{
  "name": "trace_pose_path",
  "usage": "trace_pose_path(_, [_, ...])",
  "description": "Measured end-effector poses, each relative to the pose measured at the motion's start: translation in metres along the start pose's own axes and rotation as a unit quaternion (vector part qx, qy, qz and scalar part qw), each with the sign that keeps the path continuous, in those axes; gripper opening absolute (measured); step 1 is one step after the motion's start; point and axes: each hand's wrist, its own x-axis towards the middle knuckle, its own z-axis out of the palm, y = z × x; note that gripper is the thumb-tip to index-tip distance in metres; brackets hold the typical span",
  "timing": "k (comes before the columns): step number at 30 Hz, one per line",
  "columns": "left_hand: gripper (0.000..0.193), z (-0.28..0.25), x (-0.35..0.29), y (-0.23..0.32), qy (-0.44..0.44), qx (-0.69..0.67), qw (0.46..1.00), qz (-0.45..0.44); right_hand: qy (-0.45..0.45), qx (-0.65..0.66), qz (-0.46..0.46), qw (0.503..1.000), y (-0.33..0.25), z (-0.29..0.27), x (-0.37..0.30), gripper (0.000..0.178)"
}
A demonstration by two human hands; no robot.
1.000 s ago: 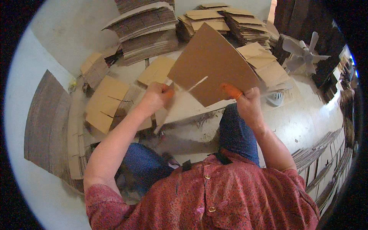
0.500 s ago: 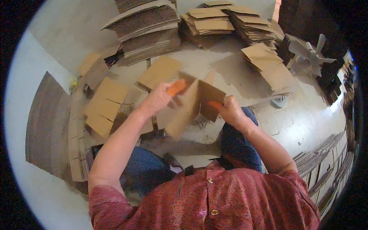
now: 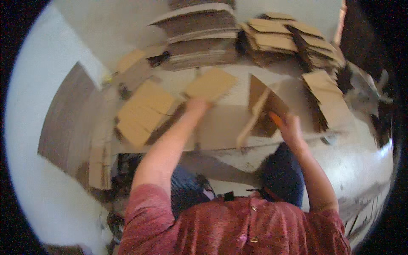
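My right hand (image 3: 292, 128) grips the near right side of a brown cardboard piece (image 3: 267, 102), with an orange covering on a finger against the board. The piece stands upright on the work surface, its panels spread at an angle and a pale edge toward me. My left hand (image 3: 199, 104) has reached to the near left edge of a small pile of flat cardboard pieces (image 3: 213, 83). Blur and the board hide its fingers, so I cannot make out whether it holds one.
Slotted cardboard sheets (image 3: 146, 108) lie at the left, with a tall grey-brown stack (image 3: 68, 119) beyond. Further stacks stand at the back (image 3: 199, 42) and back right (image 3: 272, 36). More folded sheets (image 3: 327, 95) lie on the right, near a pale fan (image 3: 369, 85).
My left hand has let go of the cardboard piece and moved to the flat pile. My right hand still holds the piece. The whole view has shifted, so the surroundings appear further right.
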Motion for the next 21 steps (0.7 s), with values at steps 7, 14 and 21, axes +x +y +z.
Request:
trace_pose_path(7, [0.030, 0.026, 0.022, -0.020, 0.047, 0.042, 0.996, 0.055, 0.136, 0.043, -0.086, 0.986, -0.002, -0.012, -0.005, 0.025])
trace_pose_path(14, [0.026, -0.042, -0.033, 0.029, 0.076, 0.025, 0.993, 0.090, 0.246, 0.004, -0.150, 0.958, -0.020, -0.047, -0.013, 0.024])
trace_pose_path(21, [0.014, -0.067, -0.018, 0.003, 0.156, -0.052, 0.986, 0.037, 0.217, 0.109, -0.170, 0.955, -0.061, -0.052, -0.013, 0.021])
